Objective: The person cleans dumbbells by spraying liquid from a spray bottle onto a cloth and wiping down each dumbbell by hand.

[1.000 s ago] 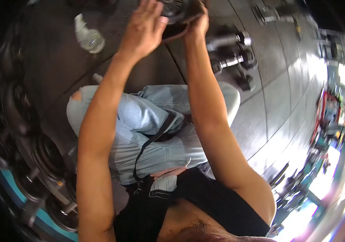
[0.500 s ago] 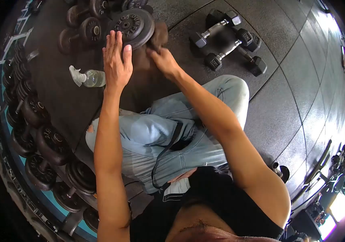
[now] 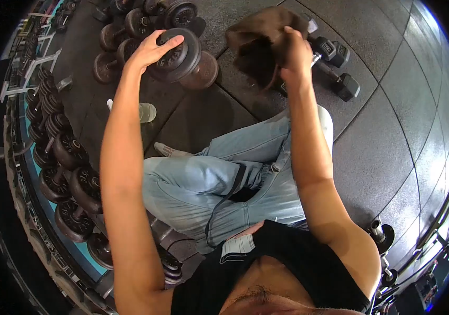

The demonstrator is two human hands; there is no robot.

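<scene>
My left hand point(image 3: 153, 51) rests on the upper head of a round black dumbbell point(image 3: 186, 64), thumb across its face and fingers at its far left edge. This dumbbell stands on end, tilted, its lower head brownish and worn. Away to the right, my right hand point(image 3: 297, 55) grips a dark brown cloth point(image 3: 261, 39), which hangs bunched above the floor; its fingers are blurred. Behind the cloth, hex dumbbells point(image 3: 348, 86) with chrome handles are partly covered. A clear spray bottle point(image 3: 147, 112) stands below my left hand, half hidden by my forearm.
More round dumbbells point(image 3: 110, 38) lie on the floor at the upper left. A rack of dumbbells point(image 3: 73, 220) runs down the left side. My crossed legs in jeans point(image 3: 198, 178) are in front of me on the black rubber tiles point(image 3: 382, 131).
My right hand has swung right with the cloth, away from the dumbbell. My left hand has gone from flat, stretched fingers to gripping the dumbbell's upper head. The view has shifted.
</scene>
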